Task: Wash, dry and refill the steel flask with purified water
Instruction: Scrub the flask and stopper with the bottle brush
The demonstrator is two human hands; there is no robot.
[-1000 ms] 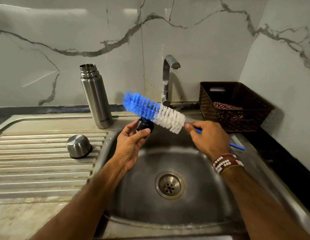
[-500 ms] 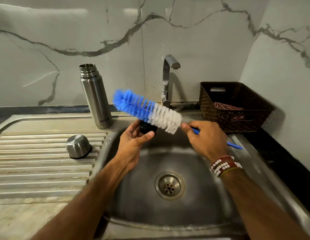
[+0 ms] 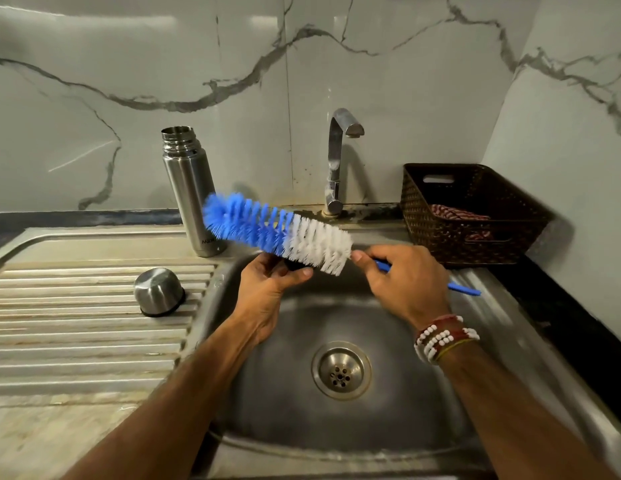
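Bottle brush (image 3: 278,233) pushed further toward nine o'clock — gripped by right hand (image 3: 406,282). Left hand (image 3: 267,285) clasping dark stopper (image 3: 291,264), now mostly hidden.

We find only one piece of lettering. Low on the body of the steel flask (image 3: 193,188), just above its base, we see small pale capitals running across the metal. We can make out "MIL" at the start; the rest is covered by the blue bristles of the bottle brush (image 3: 253,225) that crosses in front of it, so we cannot read the whole word. We can read nothing anywhere else.
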